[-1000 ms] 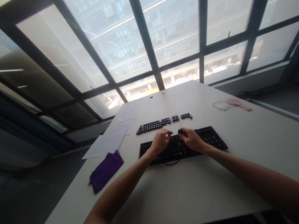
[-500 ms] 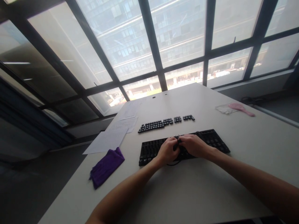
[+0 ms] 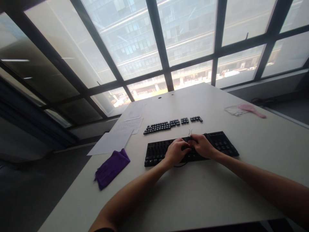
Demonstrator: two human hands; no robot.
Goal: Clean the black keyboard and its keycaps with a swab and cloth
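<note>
A black keyboard lies on the white table, with key rows missing their caps on its left half. Over its middle, my right hand is closed on a small wire keycap puller; its two thin pale prongs stick up past my fingers. A bit of red shows between the fingertips. My left hand meets the right one, fingertips pinched together near the puller; whatever they hold is hidden. Behind the keyboard, loose black keycaps stand grouped in rows.
To the left are a folded purple cloth and several white paper sheets. A pink hairbrush-shaped object rests on a clear bag at the right. A cable loops out at the keyboard's front edge. Windows stand behind the table.
Both hands have shifted slightly right over the keyboard. The puller's prongs now stick up more plainly above my right fingers. The whole view has tilted a little.
</note>
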